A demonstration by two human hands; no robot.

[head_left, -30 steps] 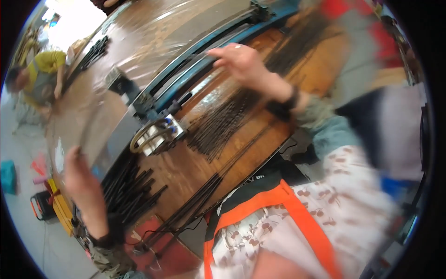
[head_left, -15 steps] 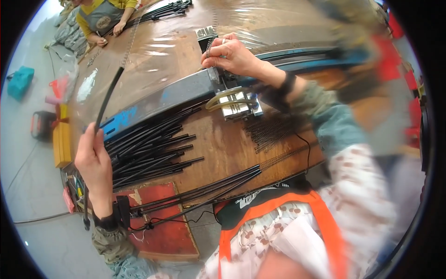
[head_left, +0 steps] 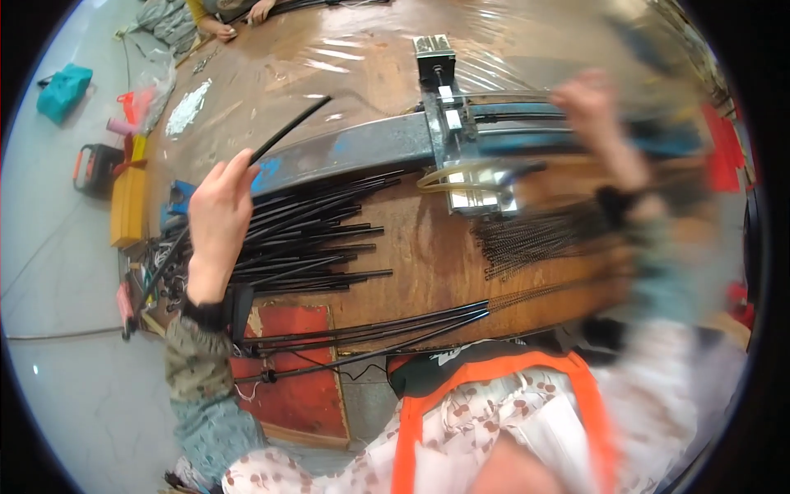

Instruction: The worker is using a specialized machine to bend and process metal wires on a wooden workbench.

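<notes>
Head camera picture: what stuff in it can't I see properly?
- Right hand: head view, blurred, so I can't tell if its fingers hold anything.
- Black tube: head view, partly hidden by the left hand gripping it.
- Co-worker: head view, mostly cut off by the top edge.
- Coil springs: head view, their right ends are lost in blur.

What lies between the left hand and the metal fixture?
In the head view: the black rod the left hand holds, a thin spring from its tip toward the metal fixture, and the grey metal beam.
</notes>
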